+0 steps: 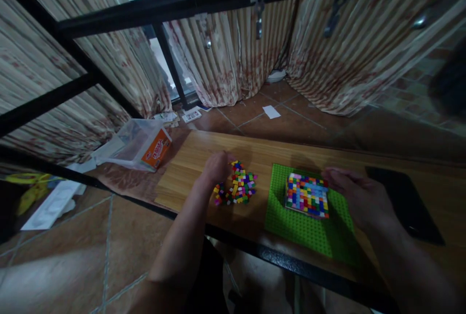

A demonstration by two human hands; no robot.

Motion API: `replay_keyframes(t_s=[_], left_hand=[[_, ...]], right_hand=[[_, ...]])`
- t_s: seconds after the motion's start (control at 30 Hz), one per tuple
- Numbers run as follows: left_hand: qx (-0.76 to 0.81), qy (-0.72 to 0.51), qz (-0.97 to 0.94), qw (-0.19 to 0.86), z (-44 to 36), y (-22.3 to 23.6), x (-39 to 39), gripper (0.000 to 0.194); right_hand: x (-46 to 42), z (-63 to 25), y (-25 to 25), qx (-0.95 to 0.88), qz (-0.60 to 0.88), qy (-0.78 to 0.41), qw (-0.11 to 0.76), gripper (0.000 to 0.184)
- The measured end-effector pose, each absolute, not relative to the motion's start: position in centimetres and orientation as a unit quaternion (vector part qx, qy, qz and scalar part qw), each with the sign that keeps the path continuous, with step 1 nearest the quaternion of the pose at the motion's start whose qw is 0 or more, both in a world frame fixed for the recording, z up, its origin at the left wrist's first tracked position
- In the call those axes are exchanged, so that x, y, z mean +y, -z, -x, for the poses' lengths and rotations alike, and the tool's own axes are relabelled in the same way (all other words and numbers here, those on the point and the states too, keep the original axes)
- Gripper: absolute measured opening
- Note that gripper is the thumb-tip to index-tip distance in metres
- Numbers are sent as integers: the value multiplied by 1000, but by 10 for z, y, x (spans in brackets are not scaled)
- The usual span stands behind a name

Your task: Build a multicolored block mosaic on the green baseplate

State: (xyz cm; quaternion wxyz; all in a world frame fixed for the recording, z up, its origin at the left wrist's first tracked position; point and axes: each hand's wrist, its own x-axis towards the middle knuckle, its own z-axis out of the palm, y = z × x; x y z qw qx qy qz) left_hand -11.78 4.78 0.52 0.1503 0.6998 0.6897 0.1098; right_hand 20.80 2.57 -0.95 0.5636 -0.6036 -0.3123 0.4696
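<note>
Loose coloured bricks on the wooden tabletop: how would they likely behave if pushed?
The loose bricks would probably scatter rather than move as one, since they lie jumbled. Each is likely light, being tiny beside the green baseplate. Their blocky shapes suggest sliding or tipping rather than rolling.

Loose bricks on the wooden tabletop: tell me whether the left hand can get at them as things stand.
Probably yes: the left hand is right beside the loose bricks, with nothing visible blocking the way.
</note>
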Motion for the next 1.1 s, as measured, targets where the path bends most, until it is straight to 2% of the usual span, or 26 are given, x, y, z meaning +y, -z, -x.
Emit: replay_keyframes(t_s=[0.2, 0.5, 0.7, 0.8, 0.93, 1.1], left_hand=[[687, -89, -707, 139, 121, -7, 44, 35], [686, -72, -718, 98, 103, -3, 41, 20], [673, -80, -728, 98, 105, -7, 42, 15], [638, -161, -738, 150, 103, -10, 39, 15], [540, -283, -737, 291, 80, -10, 32, 14], [468, -334, -739, 352, 38, -9, 19, 15]], right_hand=[[24, -212, 17, -371, 623, -450, 521, 30], [24, -211, 16, -402, 653, -449, 459, 30], [24, -206, 11, -388, 635, -436, 507, 27], [24, -203, 9, -396, 630, -401, 535, 26], [17, -191, 1, -482, 620, -320, 529, 24], [2, -170, -9, -635, 544, -294, 464, 21]])
